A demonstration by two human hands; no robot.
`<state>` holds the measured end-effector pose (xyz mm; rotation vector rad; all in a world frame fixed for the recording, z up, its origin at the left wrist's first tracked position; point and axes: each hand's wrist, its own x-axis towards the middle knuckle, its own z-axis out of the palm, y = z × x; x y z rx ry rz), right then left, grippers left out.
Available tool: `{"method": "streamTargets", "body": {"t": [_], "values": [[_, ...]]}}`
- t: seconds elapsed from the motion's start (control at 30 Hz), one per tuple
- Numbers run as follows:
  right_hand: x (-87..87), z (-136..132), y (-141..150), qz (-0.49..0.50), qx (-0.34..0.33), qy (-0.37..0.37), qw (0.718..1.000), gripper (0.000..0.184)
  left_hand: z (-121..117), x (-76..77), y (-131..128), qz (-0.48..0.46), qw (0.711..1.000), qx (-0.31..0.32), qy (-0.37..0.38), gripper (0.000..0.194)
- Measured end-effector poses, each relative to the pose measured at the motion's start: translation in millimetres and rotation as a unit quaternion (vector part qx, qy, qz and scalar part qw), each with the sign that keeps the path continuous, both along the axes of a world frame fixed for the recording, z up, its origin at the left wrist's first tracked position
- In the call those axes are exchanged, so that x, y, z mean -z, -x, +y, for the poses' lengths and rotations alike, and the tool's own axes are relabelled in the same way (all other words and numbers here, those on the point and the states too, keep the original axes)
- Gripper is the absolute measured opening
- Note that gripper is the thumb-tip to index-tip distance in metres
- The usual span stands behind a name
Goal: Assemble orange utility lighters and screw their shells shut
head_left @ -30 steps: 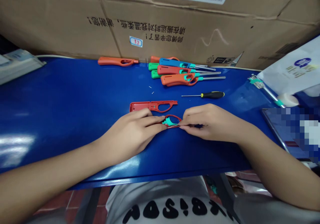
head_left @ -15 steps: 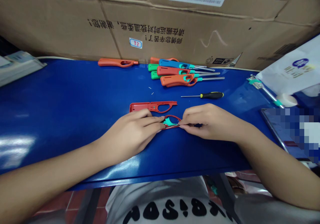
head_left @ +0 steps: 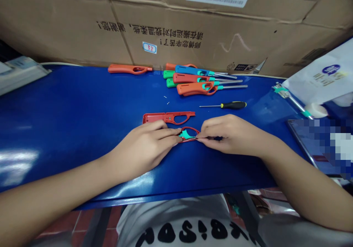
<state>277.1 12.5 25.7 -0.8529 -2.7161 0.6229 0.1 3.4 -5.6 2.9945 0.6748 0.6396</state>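
Barely shifted — hands still partly hide a red casing.

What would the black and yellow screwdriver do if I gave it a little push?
The screwdriver would probably slide or turn a bit, because the blue table looks smooth and shiny. It might roll a little too, since its handle looks rounded. It shouldn't bend, as its thin shaft looks like straight, stiff metal.

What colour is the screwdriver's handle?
The handle is black with yellow touches, seen best in the head view.
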Motion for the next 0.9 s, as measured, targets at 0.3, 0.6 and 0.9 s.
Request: {"method": "streamTargets", "body": {"t": [0.3,0.6,0.9], "values": [[-1.9,-0.1,1.5,-0.012,0.005,0.015,1.0,0.017,-0.2,-1.9,0.5,0.006,1.0,-0.008,0.017,0.029],[-2.8,4.0,-5.0,-0.011,0.002,0.026,1.0,0.014,3.1,2.8,1.7,-0.019,1.0,0.003,0.004,0.025],[1.8,3.9,-3.7,-0.033,-0.006,0.0,0.999,0.039,-0.2,-0.4,2.6,-0.007,1.0,0.012,-0.021,0.025]]}}
